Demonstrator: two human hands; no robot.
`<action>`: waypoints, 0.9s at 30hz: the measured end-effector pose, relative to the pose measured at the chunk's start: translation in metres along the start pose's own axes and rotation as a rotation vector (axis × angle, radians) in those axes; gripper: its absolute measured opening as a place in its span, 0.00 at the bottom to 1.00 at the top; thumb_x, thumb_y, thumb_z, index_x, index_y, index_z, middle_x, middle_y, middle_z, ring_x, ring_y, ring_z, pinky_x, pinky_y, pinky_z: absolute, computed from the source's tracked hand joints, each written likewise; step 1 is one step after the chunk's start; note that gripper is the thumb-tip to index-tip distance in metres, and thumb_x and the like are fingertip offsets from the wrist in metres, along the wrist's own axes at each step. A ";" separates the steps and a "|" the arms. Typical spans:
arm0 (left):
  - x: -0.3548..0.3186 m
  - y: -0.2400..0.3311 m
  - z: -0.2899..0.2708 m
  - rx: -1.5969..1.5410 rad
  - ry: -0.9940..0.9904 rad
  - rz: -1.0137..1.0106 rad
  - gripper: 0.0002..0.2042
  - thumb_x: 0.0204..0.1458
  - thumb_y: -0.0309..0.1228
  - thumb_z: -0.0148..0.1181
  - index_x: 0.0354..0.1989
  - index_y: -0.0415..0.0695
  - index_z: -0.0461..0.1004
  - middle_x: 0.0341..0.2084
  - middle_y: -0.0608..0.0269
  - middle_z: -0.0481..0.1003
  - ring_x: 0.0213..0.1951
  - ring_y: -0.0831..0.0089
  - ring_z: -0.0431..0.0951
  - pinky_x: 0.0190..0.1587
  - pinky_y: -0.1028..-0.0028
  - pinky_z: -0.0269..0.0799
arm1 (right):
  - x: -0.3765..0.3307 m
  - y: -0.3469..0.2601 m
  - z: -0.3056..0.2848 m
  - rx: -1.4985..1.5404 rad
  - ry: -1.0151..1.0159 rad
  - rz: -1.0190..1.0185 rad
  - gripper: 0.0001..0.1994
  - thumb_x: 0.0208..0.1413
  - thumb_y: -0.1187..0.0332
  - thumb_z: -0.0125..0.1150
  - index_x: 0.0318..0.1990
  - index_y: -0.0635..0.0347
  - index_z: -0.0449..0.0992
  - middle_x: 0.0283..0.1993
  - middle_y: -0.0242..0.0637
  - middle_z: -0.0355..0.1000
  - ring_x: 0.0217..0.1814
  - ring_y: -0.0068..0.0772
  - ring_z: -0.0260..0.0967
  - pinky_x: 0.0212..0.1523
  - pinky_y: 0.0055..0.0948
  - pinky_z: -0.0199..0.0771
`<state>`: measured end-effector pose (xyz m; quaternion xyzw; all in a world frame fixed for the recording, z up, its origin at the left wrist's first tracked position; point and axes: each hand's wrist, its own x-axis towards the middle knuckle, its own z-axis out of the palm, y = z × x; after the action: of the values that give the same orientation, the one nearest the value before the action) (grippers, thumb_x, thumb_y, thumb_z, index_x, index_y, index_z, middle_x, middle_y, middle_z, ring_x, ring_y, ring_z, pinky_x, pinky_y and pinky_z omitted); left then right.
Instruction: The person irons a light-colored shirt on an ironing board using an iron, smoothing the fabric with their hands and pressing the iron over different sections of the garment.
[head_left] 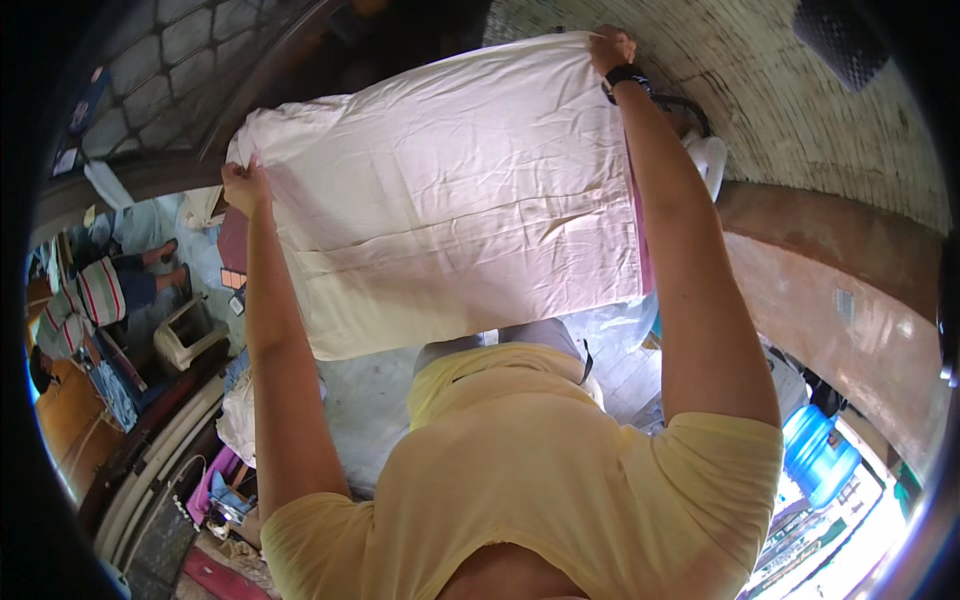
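Note:
Both my arms are stretched out in front, holding up a large white cloth [450, 190] that looks like a pillowcase or folded sheet. My left hand [245, 187] is closed on its left edge, near the bunched upper left corner. At the upper right corner, my right hand [611, 50] pinches the fabric, with a dark band on the wrist. The cloth hangs spread between my hands, creased across its lower half. A strip of pink shows along its right edge. Its lower edge hangs just in front of my waist.
A person in a striped top [100, 290] is at the far left, near a beige plastic bin [190, 332]. A blue water jug [818, 455] stands at the lower right. A rough pale wall [800, 120] rises at the right, above a brown ledge [830, 225].

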<state>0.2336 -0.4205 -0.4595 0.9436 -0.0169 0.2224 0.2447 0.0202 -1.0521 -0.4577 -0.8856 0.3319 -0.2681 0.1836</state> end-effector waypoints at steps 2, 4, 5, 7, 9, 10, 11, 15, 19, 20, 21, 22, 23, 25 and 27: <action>-0.001 -0.020 0.015 -0.007 0.145 0.052 0.22 0.39 0.32 0.74 0.36 0.37 0.67 0.31 0.48 0.73 0.38 0.51 0.74 0.39 0.56 0.69 | -0.025 0.004 -0.004 0.115 0.105 -0.150 0.14 0.47 0.67 0.63 0.43 0.56 0.77 0.44 0.47 0.72 0.49 0.56 0.67 0.50 0.49 0.66; -0.037 0.026 -0.001 0.125 0.246 -0.176 0.25 0.41 0.31 0.72 0.43 0.36 0.64 0.40 0.42 0.67 0.46 0.47 0.67 0.47 0.54 0.64 | -0.090 -0.013 -0.046 0.104 0.028 -0.213 0.26 0.44 0.75 0.63 0.55 0.61 0.67 0.53 0.53 0.67 0.58 0.62 0.59 0.61 0.50 0.60; -0.053 0.069 -0.012 0.146 0.224 -0.108 0.27 0.42 0.31 0.71 0.47 0.37 0.62 0.43 0.41 0.62 0.48 0.45 0.63 0.50 0.52 0.61 | -0.134 -0.022 -0.080 0.178 0.132 -0.252 0.27 0.48 0.73 0.63 0.58 0.63 0.65 0.57 0.56 0.64 0.60 0.66 0.57 0.63 0.52 0.57; -0.096 0.148 -0.019 -0.097 0.133 0.294 0.24 0.43 0.28 0.67 0.49 0.36 0.65 0.44 0.45 0.65 0.49 0.48 0.64 0.52 0.54 0.60 | -0.243 -0.015 -0.124 0.117 0.009 0.081 0.27 0.56 0.67 0.62 0.61 0.66 0.63 0.61 0.66 0.59 0.66 0.70 0.52 0.65 0.54 0.56; -0.153 0.218 -0.007 -0.522 -0.222 0.471 0.13 0.50 0.23 0.59 0.45 0.40 0.70 0.44 0.53 0.70 0.50 0.54 0.67 0.55 0.59 0.60 | -0.335 -0.009 -0.165 -0.030 -0.082 0.207 0.17 0.56 0.69 0.62 0.50 0.67 0.69 0.56 0.65 0.63 0.63 0.68 0.57 0.62 0.50 0.61; -0.181 0.246 -0.005 -0.646 -0.442 0.521 0.11 0.51 0.22 0.57 0.44 0.42 0.72 0.41 0.55 0.72 0.48 0.56 0.70 0.53 0.61 0.64 | -0.356 -0.023 -0.186 0.097 0.003 0.363 0.12 0.55 0.70 0.61 0.44 0.66 0.70 0.49 0.59 0.66 0.55 0.64 0.62 0.54 0.52 0.64; -0.205 0.276 -0.005 -0.746 -0.627 0.555 0.09 0.51 0.22 0.58 0.41 0.43 0.72 0.39 0.54 0.73 0.46 0.55 0.72 0.50 0.62 0.67 | -0.382 -0.013 -0.198 0.025 0.070 0.423 0.12 0.54 0.70 0.62 0.43 0.65 0.70 0.43 0.52 0.66 0.48 0.59 0.63 0.47 0.52 0.64; -0.280 0.342 0.019 -0.745 -0.942 0.822 0.07 0.50 0.30 0.63 0.36 0.45 0.74 0.34 0.60 0.73 0.41 0.60 0.71 0.46 0.60 0.66 | -0.445 0.045 -0.203 -0.105 0.082 0.656 0.22 0.54 0.62 0.66 0.48 0.66 0.65 0.45 0.47 0.68 0.47 0.47 0.66 0.45 0.40 0.68; -0.313 0.366 0.018 -0.533 -0.907 0.976 0.10 0.47 0.36 0.66 0.35 0.48 0.74 0.31 0.64 0.71 0.41 0.63 0.70 0.47 0.62 0.62 | -0.453 0.066 -0.196 0.554 0.085 0.919 0.27 0.50 0.61 0.72 0.47 0.64 0.61 0.39 0.39 0.70 0.40 0.30 0.69 0.41 0.28 0.70; -0.316 0.367 0.016 -0.482 -0.886 0.990 0.11 0.47 0.36 0.67 0.35 0.48 0.74 0.31 0.64 0.71 0.41 0.63 0.70 0.47 0.61 0.62 | -0.448 0.060 -0.200 0.631 0.075 0.984 0.27 0.49 0.62 0.73 0.47 0.64 0.61 0.37 0.37 0.70 0.38 0.29 0.69 0.40 0.26 0.70; -0.318 0.368 0.015 -0.440 -0.890 0.997 0.11 0.46 0.35 0.67 0.35 0.48 0.74 0.32 0.65 0.71 0.42 0.62 0.70 0.46 0.61 0.61 | -0.446 0.058 -0.202 0.620 0.084 1.018 0.26 0.47 0.64 0.75 0.44 0.63 0.62 0.34 0.34 0.70 0.34 0.26 0.69 0.38 0.22 0.70; -0.320 0.370 0.017 -0.460 -0.863 0.955 0.10 0.47 0.34 0.66 0.35 0.48 0.74 0.33 0.65 0.71 0.41 0.61 0.71 0.45 0.61 0.61 | -0.448 0.060 -0.202 0.564 0.095 1.014 0.25 0.47 0.65 0.74 0.43 0.63 0.62 0.35 0.35 0.70 0.35 0.28 0.69 0.39 0.25 0.70; -0.322 0.372 0.020 -0.479 -0.836 0.912 0.09 0.47 0.33 0.66 0.34 0.48 0.73 0.33 0.65 0.71 0.41 0.61 0.71 0.44 0.60 0.62 | -0.449 0.061 -0.202 0.508 0.105 1.008 0.23 0.47 0.66 0.74 0.42 0.63 0.63 0.35 0.36 0.70 0.36 0.30 0.69 0.40 0.27 0.70; -0.324 0.376 0.021 -0.446 -0.811 0.853 0.09 0.48 0.27 0.64 0.37 0.48 0.73 0.36 0.63 0.71 0.41 0.58 0.71 0.44 0.59 0.64 | -0.447 0.054 -0.204 0.160 0.143 0.897 0.19 0.47 0.69 0.72 0.40 0.63 0.65 0.37 0.40 0.69 0.40 0.37 0.68 0.45 0.35 0.68; -0.317 0.395 0.021 -0.564 -0.762 0.869 0.12 0.48 0.25 0.63 0.41 0.47 0.73 0.38 0.62 0.71 0.42 0.58 0.71 0.45 0.59 0.65 | -0.412 0.020 -0.209 -0.189 0.211 0.565 0.15 0.46 0.71 0.68 0.40 0.63 0.69 0.42 0.46 0.67 0.48 0.52 0.63 0.51 0.47 0.62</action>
<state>-0.0988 -0.8022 -0.4328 0.7630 -0.5412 -0.0625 0.3480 -0.3762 -0.8142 -0.4479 -0.7387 0.6056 -0.2646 0.1321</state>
